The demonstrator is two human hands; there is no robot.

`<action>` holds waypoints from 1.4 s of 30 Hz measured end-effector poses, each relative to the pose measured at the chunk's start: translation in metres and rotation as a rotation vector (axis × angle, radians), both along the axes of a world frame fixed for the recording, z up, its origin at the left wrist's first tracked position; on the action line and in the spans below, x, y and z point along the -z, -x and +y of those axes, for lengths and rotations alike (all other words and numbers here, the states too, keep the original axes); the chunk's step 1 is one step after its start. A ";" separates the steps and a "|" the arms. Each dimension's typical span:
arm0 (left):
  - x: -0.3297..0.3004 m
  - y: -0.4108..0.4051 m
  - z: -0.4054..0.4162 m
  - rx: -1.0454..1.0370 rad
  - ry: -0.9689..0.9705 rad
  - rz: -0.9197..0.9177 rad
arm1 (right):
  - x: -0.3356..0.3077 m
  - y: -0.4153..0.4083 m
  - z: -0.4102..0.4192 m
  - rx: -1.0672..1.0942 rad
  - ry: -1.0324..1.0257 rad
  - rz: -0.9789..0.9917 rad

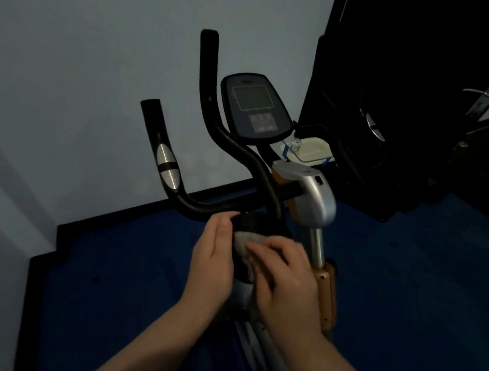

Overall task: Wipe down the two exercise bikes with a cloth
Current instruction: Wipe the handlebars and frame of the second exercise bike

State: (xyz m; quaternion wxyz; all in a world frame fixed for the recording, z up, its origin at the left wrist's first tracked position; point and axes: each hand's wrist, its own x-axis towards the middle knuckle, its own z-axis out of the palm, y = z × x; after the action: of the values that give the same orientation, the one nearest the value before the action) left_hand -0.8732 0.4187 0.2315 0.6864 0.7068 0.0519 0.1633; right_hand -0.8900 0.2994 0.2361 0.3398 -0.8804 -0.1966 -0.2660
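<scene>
Both forearms are reaching forward over the exercise bike (pixel 316 199). The right hand (pixel 284 278) is pressing a grey cloth (pixel 243 241) against the dark post below the handlebar (pixel 192 200), fingers curled over it. The left hand (pixel 213 261) is lying flat beside it, seemingly bracing the post, fingers extended. The console (pixel 255 107) lettering is too dim to read.

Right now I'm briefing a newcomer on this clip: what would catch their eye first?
Probably the two bare hands low in the centre, the right hand pressing a grey cloth against the bike's dark stem while the left hand steadies it. Above them rise the black handlebars and the console, against a pale wall.
</scene>
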 end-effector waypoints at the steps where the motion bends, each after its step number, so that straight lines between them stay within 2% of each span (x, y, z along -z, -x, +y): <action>1: 0.001 0.000 0.000 0.002 0.008 -0.003 | -0.005 -0.009 0.000 0.004 0.013 -0.023; 3: 0.001 0.001 -0.001 0.004 0.011 -0.013 | -0.022 -0.030 0.009 0.032 0.023 -0.056; 5: 0.000 0.001 -0.001 0.010 0.004 -0.013 | -0.032 -0.041 0.017 0.016 0.117 -0.059; 9: 0.002 -0.002 0.002 0.033 0.000 -0.018 | -0.018 -0.014 -0.008 -0.088 0.302 0.032; 12: 0.002 -0.001 0.004 0.030 -0.066 0.039 | -0.027 -0.006 -0.032 -0.083 0.145 0.091; 15: -0.006 -0.007 0.013 0.022 -0.233 0.123 | -0.052 -0.033 -0.031 -0.069 -0.054 0.074; 19: -0.020 -0.019 0.016 0.042 -0.350 0.204 | -0.047 -0.065 0.001 -0.044 0.121 0.355; 24: -0.019 -0.014 0.008 0.003 -0.329 0.187 | -0.015 -0.045 0.000 0.071 0.031 0.277; 27: -0.019 -0.012 0.010 0.009 -0.337 0.181 | -0.021 -0.058 0.000 0.094 0.240 0.199; 29: -0.022 -0.013 0.010 0.011 -0.351 0.185 | -0.031 -0.075 0.004 0.053 0.377 0.219; 31: -0.021 -0.011 0.009 0.013 -0.367 0.192 | -0.031 -0.077 0.005 0.061 0.266 0.258; 35: -0.022 -0.011 0.010 0.001 -0.361 0.170 | 0.001 -0.031 -0.003 0.149 -0.252 0.306; 37: -0.021 -0.011 0.008 0.003 -0.368 0.166 | 0.008 -0.021 -0.008 0.138 -0.313 0.333; 41: -0.021 -0.013 0.007 -0.019 -0.354 0.172 | -0.018 -0.063 -0.005 0.117 0.059 0.279; 42: -0.020 -0.013 0.006 -0.029 -0.347 0.171 | -0.021 -0.071 -0.003 0.102 0.072 0.283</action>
State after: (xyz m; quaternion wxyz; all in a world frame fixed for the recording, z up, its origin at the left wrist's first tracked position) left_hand -0.8604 0.4245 0.2517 0.5450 0.8250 0.0911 0.1191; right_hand -0.8195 0.2962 0.2576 0.3184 -0.9295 -0.1113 -0.1489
